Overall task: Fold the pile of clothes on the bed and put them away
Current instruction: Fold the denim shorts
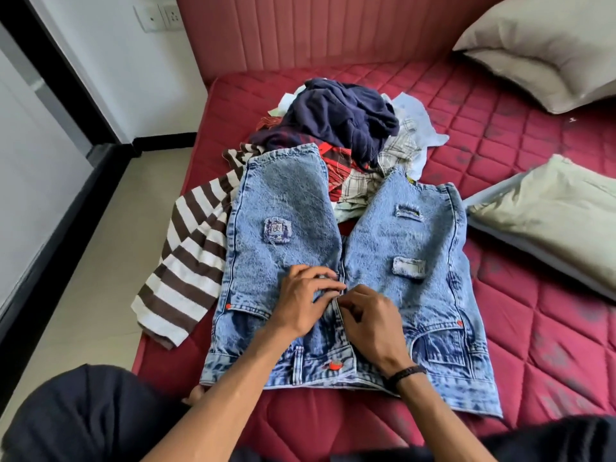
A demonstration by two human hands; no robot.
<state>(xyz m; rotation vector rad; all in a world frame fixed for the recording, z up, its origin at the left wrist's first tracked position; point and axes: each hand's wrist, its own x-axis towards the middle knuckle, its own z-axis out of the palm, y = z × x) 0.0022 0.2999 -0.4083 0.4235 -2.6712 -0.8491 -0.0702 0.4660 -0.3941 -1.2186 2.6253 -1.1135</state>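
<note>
**Denim shorts flat on bed, both hands at the fly**

Denim: light acid-wash shorts (346,271) lie front-up at centre frame on the red quilted mattress (520,328), waistband toward the bottom edge, legs fanning toward the top. Patches and rips on both legs. Orange-red button (334,364) shows on the waistband, low centre.

My left hand (305,303) sits on the left side of the fly, fingers curled, pinching the denim edge there. My right hand (373,323) is just beside it on the right side, fingers curled tight on the fly seam; the two nearly touch. Can't tell if I'm on a zip pull or just fabric, too small. Dark wristband (405,375) on my right wrist.

Pile of clothes (343,128) is above the shorts, upper centre: navy garment on top, red plaid and pale checked pieces under it, light blue cloth at its right. The shorts' leg ends overlap the pile's near edge.

Brown-and-white striped top (190,258) at centre left, partly under the shorts' left leg, its end reaching toward the mattress edge.

Two pale pillows: one (546,41) upper right against the padded red headboard (316,31), one (546,215) at right edge mid-frame. Wall sockets (158,16) top left.
</note>
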